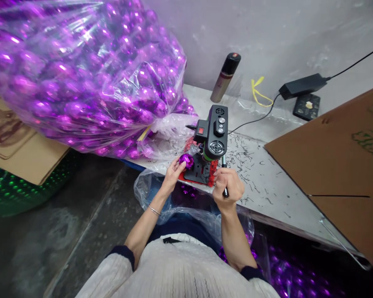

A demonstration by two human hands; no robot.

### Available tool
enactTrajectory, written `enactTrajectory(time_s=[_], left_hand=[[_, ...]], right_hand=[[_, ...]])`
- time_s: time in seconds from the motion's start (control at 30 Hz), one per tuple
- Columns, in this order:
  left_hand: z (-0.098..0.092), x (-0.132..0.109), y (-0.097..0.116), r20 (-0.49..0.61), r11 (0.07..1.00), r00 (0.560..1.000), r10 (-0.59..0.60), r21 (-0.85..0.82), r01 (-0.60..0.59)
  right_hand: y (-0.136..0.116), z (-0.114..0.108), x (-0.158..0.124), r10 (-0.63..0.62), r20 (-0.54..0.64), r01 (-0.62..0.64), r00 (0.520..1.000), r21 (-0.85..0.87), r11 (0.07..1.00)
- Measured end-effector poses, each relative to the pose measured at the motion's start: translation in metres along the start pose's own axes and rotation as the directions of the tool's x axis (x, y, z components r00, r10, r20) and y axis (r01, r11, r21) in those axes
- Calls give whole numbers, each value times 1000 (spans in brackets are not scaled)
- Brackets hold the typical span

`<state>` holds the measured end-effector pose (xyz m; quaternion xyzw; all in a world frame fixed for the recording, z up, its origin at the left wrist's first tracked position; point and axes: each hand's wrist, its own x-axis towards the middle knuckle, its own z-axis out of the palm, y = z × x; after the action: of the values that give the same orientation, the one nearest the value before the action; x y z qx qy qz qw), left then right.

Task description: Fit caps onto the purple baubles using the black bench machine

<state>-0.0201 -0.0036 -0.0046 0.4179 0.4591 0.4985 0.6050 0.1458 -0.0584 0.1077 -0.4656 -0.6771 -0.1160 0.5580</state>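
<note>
Grey bench (261, 182), seemingly tied bag (130, 85) of baubles (76, 109); left hand (173, 171) holds purple bauble (187, 160).

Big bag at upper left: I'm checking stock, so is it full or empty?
Full, as far as shows: the bag bulges with purple balls against its clear plastic; its left end is out of frame.

Even, cool light over the table (261, 186), dimming toward the floor (77, 236).
White glare streaks the clear plastic bag (90, 70), and small glints dot the purple ball (186, 162). Shadow deepens beneath the table's edge. The pale wall (267, 37) carries a soft sheen. Wide-angle stretching slants the cardboard box (338, 157) at right; the middle looks reasonably sharp, the far left softer.
</note>
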Motion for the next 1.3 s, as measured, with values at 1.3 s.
enactTrajectory(time_s=[1.3], left_hand=[[28, 2, -32, 260, 506, 783, 565, 640, -578]], right_hand=[[12, 14, -31, -32, -48, 32, 998, 9, 999]])
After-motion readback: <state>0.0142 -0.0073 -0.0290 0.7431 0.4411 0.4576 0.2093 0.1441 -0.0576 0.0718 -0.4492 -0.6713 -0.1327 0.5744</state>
